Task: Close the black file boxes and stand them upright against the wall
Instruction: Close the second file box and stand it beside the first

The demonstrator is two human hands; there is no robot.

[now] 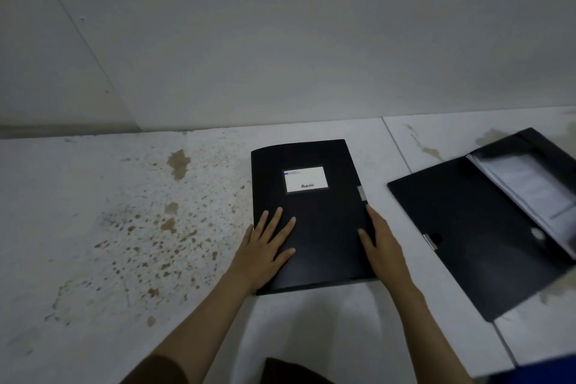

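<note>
Black file box [314, 227], closed, flat, white label [306, 179] on lid.

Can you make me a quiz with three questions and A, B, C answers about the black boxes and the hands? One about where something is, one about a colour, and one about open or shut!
1. Where does the left hand rest?
A) on the lid of the labelled file box
B) in a pocket
C) up in the air

2. What colour is the label?
A) red
B) white
C) green

3. How is the other file box, to the right?
A) shut
B) standing upright
C) open and lying flat

Answers:
1 A: its straight fingers lie flat on the lid, with the right hand at the lid's right edge.
2 B: the label is white against the black lid.
3 C: its lid is folded back and papers show inside.
</note>
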